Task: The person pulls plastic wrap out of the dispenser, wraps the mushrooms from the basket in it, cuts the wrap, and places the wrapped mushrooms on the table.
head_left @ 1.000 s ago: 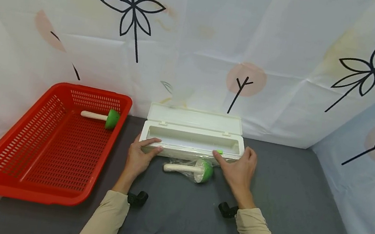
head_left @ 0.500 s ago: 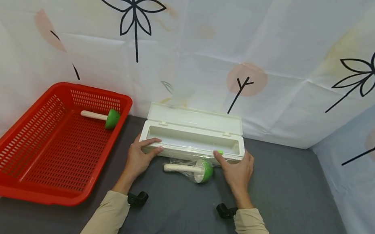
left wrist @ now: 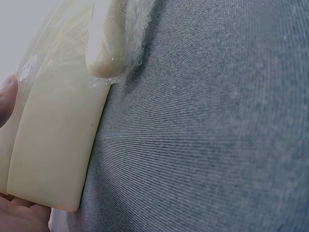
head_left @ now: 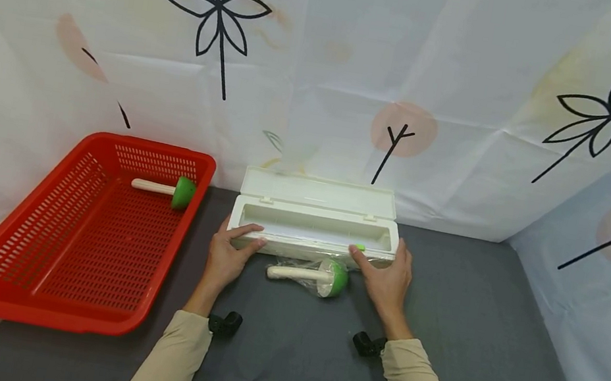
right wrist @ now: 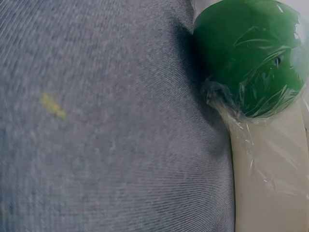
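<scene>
Both hands (head_left: 225,256) (head_left: 389,284) grip the long white box (head_left: 316,213), lid raised.

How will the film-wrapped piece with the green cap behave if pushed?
The wrapped piece likely pivots around its rounded green cap rather than rolling straight, as the stem is narrower. The loose, glossy film may slip or crinkle.

Since a second ago, I'm seeing the right hand (head_left: 388,286) drawing slightly inward at the end of the white box (head_left: 314,212), the black wrist mount (head_left: 368,344) shifting with it.
</scene>
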